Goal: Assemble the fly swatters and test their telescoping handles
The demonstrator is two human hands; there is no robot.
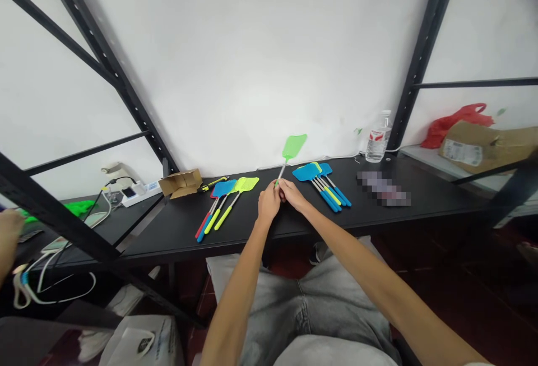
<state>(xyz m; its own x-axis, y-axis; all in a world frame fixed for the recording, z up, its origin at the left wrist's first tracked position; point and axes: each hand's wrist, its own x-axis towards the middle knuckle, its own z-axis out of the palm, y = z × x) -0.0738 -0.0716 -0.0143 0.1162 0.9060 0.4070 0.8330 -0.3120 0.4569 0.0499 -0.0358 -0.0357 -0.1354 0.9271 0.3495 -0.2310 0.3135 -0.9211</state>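
A green fly swatter (294, 146) is held upright over the middle of the black table, its head pointing up toward the wall. My left hand (269, 202) is closed around its handle end. My right hand (291, 193) closes on the swatter beside it, touching the left; the handle itself is mostly hidden by my fingers. To the left lie several fly swatters (224, 188) with red, blue and yellow-green handles, spread in a loose row. On the right is a pile of fly swatters (309, 172), mostly blue, with overlapping heads.
An open cardboard box (180, 183) and a yellow-black utility knife (215, 184) lie at the table's back left. A water bottle (378, 137) stands at the back right, near a blurred item (383, 188). Black metal posts (424, 55) frame the table (168, 237). Another person's hand (10, 237) shows far left.
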